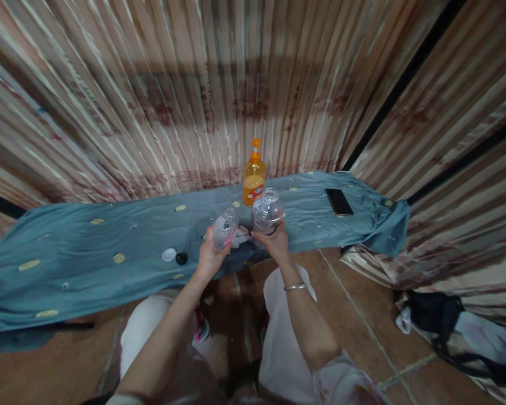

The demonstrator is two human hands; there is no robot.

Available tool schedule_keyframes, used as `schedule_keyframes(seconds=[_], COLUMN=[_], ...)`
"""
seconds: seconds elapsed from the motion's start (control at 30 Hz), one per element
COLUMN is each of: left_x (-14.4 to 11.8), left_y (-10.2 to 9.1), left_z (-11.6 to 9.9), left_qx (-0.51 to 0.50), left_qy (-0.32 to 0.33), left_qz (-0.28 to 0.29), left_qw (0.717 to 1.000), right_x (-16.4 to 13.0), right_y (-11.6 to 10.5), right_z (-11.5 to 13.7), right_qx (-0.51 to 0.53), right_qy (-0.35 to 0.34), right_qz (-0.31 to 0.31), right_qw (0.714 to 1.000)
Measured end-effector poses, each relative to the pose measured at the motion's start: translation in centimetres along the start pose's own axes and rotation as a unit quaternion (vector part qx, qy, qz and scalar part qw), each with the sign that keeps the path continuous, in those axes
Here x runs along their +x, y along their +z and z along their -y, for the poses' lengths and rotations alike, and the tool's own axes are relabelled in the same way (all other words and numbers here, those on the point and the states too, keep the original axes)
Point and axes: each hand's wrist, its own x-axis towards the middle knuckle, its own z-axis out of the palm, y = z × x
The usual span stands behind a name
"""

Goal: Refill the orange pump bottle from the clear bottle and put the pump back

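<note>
My left hand (211, 256) is closed around a small clear plastic bottle (226, 224), which has no cap on and a pink mark low on its side. My right hand (275, 243) grips a wider clear plastic bottle (268, 209), its round mouth uncapped. Both bottles are held over the front part of the cloth-covered table. Between them lies a crumpled whitish thing (240, 237) that I cannot make out. To the left of my left hand, a white cap (169, 255) and a black cap (181, 258) rest side by side on the cloth.
Behind the bottles stands an orange pump bottle (253, 179) of liquid. A black phone (339, 202) lies at the right on the blue-green tablecloth (147, 225). Striped curtains (219, 84) hang behind the table. A black bag (434, 312) is on the right.
</note>
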Motion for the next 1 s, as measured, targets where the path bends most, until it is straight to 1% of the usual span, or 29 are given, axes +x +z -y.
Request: schedule_keyframes(seconds=[0.1,0.23,0.4,0.5,0.6,0.67,0.73,0.83,0.9,1.0], left_x=[0.2,0.7,0.6,0.1,-0.3,-0.5,-0.5,-0.7,-0.8,-0.9], left_y=[0.1,0.1,0.2,0.3,0.3,0.4,0.3,0.3,0.4,0.5], left_z=[0.1,0.6,1.5,1.5,1.4,1.3,1.2,1.0,0.9,0.9], left_qx=[-0.019,-0.027,-0.046,-0.062,-0.066,-0.074,-0.079,-0.075,-0.073,-0.076], left_qy=[0.000,0.002,0.004,0.010,0.016,0.026,0.036,0.046,0.053,0.055], left_qz=[0.019,0.020,0.012,0.022,0.029,0.029,0.035,0.039,0.037,0.035], left_qw=[1.000,0.999,0.999,0.998,0.997,0.997,0.996,0.995,0.995,0.995], right_x=[-0.4,-1.4,-2.9,-3.9,-4.9,-5.6,-6.1,-6.6,-6.7,-6.4], right_y=[-0.1,-0.8,-1.9,-2.4,-2.8,-3.2,-3.9,-5.5,-6.7,-8.5], right_z=[0.9,1.5,0.9,0.4,0.7,1.5,2.5,4.4,5.5,6.8], right_qx=[-0.018,-0.048,-0.062,-0.071,-0.091,-0.114,-0.130,-0.160,-0.176,-0.225], right_qy=[-0.008,-0.009,-0.023,-0.024,-0.029,-0.033,-0.041,-0.040,-0.057,-0.099], right_qz=[0.001,0.005,0.032,0.041,0.049,0.055,0.082,0.127,0.159,0.201], right_qw=[1.000,0.999,0.997,0.996,0.994,0.991,0.987,0.978,0.970,0.948])
